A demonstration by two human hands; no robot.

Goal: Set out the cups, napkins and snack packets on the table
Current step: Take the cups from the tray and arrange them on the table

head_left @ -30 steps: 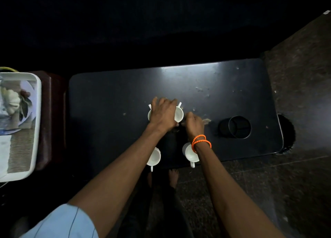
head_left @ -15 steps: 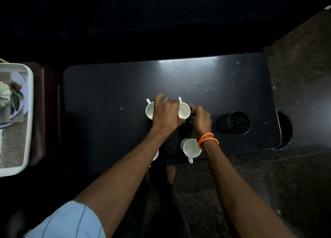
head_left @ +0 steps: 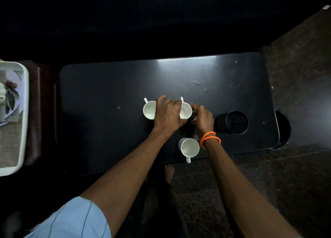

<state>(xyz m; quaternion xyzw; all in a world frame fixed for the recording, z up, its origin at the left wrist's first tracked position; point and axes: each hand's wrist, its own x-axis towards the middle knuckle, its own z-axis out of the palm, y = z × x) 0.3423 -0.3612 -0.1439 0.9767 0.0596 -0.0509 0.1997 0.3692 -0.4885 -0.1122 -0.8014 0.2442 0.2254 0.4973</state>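
Observation:
Three white cups show on the black table. The far left cup and the far right cup stand side by side, handles pointing away. My left hand lies between them, its fingers over the far right cup's rim and its thumb round the near side. My right hand, with orange bracelets at the wrist, has curled fingertips touching that cup's right wall; a grip is not clear. A third cup stands near the front edge, handle toward me. No napkins or snack packets lie on the table.
A black round holder with dividers stands at the right of the table. A white tray holding cloth and mixed items rests on a brown stand at the far left. The floor is dark stone, and my bare foot shows below the table edge.
The two far cups, bunched under my left hand a second ago, now stand apart. A near left cup seen earlier is now hidden under my left forearm. My right hand stayed by the far right cup.

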